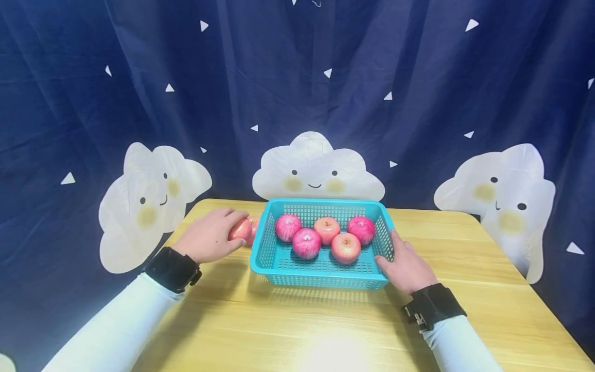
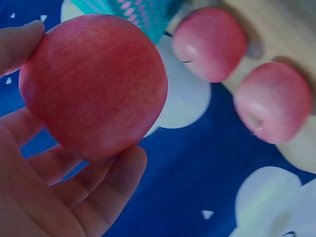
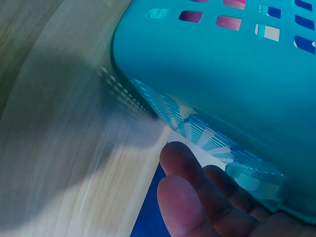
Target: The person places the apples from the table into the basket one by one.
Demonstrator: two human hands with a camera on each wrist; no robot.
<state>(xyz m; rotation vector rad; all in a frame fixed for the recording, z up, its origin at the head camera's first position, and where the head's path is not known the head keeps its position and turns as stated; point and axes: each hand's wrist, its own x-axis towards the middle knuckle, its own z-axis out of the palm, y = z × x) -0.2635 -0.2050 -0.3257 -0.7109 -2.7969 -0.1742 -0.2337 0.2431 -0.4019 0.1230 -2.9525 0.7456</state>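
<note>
My left hand (image 1: 211,235) holds a red apple (image 2: 94,89) just left of the basket, the thumb on one side and curved fingers around the other. Two more apples, one nearer (image 2: 210,44) and one farther along (image 2: 273,102), sit on the table beyond it in the left wrist view; from the head they are mostly hidden. At the right end of the turquoise plastic basket (image 1: 321,279), my right hand (image 1: 411,266) grips the side, thumb over the rim. Its fingers (image 3: 180,202) show outside the wall in the right wrist view.
Inside the basket lie several apples, including a streaked pink one (image 1: 307,244) and a paler one (image 1: 346,248). The basket stands on a wooden table (image 1: 260,330) with rounded far corners. Behind it hangs a dark blue curtain (image 1: 288,93) printed with clouds.
</note>
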